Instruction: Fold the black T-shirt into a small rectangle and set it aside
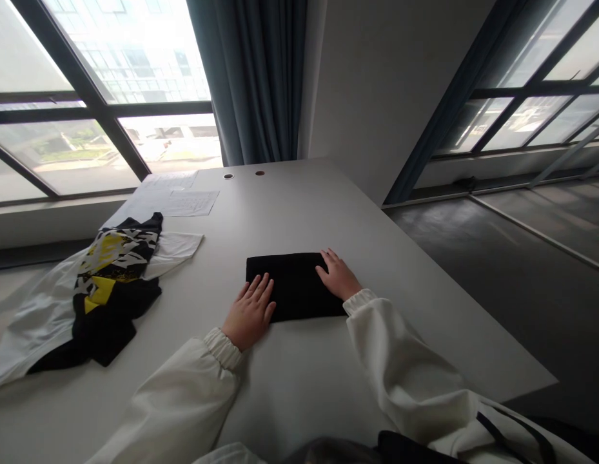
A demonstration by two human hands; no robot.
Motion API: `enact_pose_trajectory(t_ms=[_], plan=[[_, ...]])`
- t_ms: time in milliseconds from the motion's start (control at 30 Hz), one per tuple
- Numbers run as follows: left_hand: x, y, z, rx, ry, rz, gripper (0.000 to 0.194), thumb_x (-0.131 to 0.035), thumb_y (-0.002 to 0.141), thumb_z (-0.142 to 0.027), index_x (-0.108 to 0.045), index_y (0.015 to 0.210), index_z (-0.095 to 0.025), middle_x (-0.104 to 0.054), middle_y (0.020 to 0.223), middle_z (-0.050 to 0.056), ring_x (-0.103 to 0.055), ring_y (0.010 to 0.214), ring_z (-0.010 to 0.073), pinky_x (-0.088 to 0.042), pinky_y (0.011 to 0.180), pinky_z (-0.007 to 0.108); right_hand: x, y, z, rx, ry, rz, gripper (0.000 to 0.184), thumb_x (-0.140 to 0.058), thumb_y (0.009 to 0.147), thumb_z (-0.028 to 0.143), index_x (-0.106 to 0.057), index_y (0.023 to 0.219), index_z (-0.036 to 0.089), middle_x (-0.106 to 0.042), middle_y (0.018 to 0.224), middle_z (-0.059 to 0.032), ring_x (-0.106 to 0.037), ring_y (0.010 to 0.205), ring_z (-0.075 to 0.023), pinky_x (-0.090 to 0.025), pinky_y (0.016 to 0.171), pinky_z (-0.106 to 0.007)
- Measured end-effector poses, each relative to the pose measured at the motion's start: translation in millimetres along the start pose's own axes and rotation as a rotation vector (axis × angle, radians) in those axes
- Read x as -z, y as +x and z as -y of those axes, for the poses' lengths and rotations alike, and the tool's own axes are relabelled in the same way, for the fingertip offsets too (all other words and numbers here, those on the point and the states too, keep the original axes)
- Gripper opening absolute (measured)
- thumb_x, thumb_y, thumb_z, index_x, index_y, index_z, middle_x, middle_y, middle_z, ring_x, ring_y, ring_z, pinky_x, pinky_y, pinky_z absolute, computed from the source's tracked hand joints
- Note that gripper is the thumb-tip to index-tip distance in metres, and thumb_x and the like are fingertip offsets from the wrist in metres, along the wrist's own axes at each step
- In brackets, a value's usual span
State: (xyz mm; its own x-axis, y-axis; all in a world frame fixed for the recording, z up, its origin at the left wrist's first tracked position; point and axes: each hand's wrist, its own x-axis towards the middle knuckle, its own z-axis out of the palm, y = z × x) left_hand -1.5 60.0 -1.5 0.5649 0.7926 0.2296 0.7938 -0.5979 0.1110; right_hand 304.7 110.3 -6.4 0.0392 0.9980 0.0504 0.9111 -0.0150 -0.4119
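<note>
A black folded cloth [299,287] lies flat on the white table in front of me, in a neat rectangle. On its left edge rests my left hand [249,311], fingers stretched out and pointing away from me. My right hand [338,276] lies flat over the cloth's right edge, its fingers also extended. Neither hand grips anything. Parts of the cloth's two side edges are hidden under my hands. Which garment the cloth is, I cannot tell.
To the left lie a black, yellow and white printed garment [110,277] and white cloth [42,322]. Paper sheets [190,203] are near the window. Two round holes are set in the table [289,200] at the far end. Its right edge drops to a grey floor [473,258].
</note>
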Motion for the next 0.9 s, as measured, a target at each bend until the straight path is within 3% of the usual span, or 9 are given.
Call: enact_pose_trajectory(t_ms=[167,267,400,533,700,900], plan=[[0.2,-6.6,29.3,0.151,-0.015,0.043,0.059,-0.036,0.108,-0.036,-0.039,0.165,-0.022,-0.035,0.172,0.011,-0.031,0.160,0.0315,-0.032,0.127,0.057,0.5,0.1,0.2,0.003,0.006,-0.002,0.064,-0.046,0.105,0.039,-0.041,0.162,0.011,-0.034,0.171,-0.0203,-0.029,0.161,-0.0284,-0.026,0.130,-0.049],[3.4,-4.8,36.0,0.177,-0.035,0.035,0.058,-0.038,0.107,-0.034,-0.042,0.163,-0.021,-0.037,0.171,0.011,-0.029,0.161,0.0328,-0.030,0.128,0.058,1.0,-0.1,0.1,0.005,0.006,0.000,0.064,-0.045,0.105,0.039,-0.042,0.162,0.010,-0.034,0.171,-0.0210,-0.030,0.160,-0.0287,-0.026,0.130,-0.049],[19.2,-2.8,27.2,0.061,-0.054,-0.040,0.048,-0.044,0.106,-0.032,-0.057,0.152,-0.023,-0.044,0.168,0.010,-0.032,0.159,0.0320,-0.027,0.129,0.055,1.5,0.0,-0.9,0.014,0.004,-0.013,0.063,-0.046,0.105,0.039,-0.043,0.161,0.010,-0.037,0.170,-0.0202,-0.031,0.160,-0.0283,-0.028,0.129,-0.047],[31.3,-2.4,11.1,-0.064,-0.126,-0.071,0.031,-0.057,0.103,-0.037,-0.073,0.130,-0.031,-0.067,0.144,0.007,-0.056,0.139,0.0274,-0.041,0.119,0.047,0.9,0.7,-2.9,0.042,0.003,-0.037,0.063,-0.048,0.104,0.039,-0.045,0.160,0.012,-0.041,0.168,-0.0192,-0.034,0.158,-0.0292,-0.030,0.129,-0.048],[26.3,2.9,1.7,-0.039,-0.163,-0.037,0.021,-0.066,0.099,-0.034,-0.077,0.117,-0.031,-0.074,0.124,0.006,-0.066,0.119,0.0251,-0.047,0.106,0.045,-1.0,1.7,-4.8,0.061,0.006,-0.049,0.063,-0.048,0.104,0.039,-0.046,0.159,0.010,-0.042,0.166,-0.0197,-0.035,0.158,-0.0284,-0.031,0.129,-0.045],[23.0,8.0,2.0,0.033,-0.227,-0.061,0.014,-0.060,0.102,-0.029,-0.074,0.100,-0.027,-0.077,0.115,0.003,-0.069,0.108,0.0207,-0.048,0.100,0.040,-2.3,2.4,-6.0,0.064,0.021,-0.063,0.063,-0.048,0.103,0.038,-0.046,0.159,0.010,-0.044,0.165,-0.0207,-0.037,0.157,-0.0296,-0.032,0.129,-0.047]])
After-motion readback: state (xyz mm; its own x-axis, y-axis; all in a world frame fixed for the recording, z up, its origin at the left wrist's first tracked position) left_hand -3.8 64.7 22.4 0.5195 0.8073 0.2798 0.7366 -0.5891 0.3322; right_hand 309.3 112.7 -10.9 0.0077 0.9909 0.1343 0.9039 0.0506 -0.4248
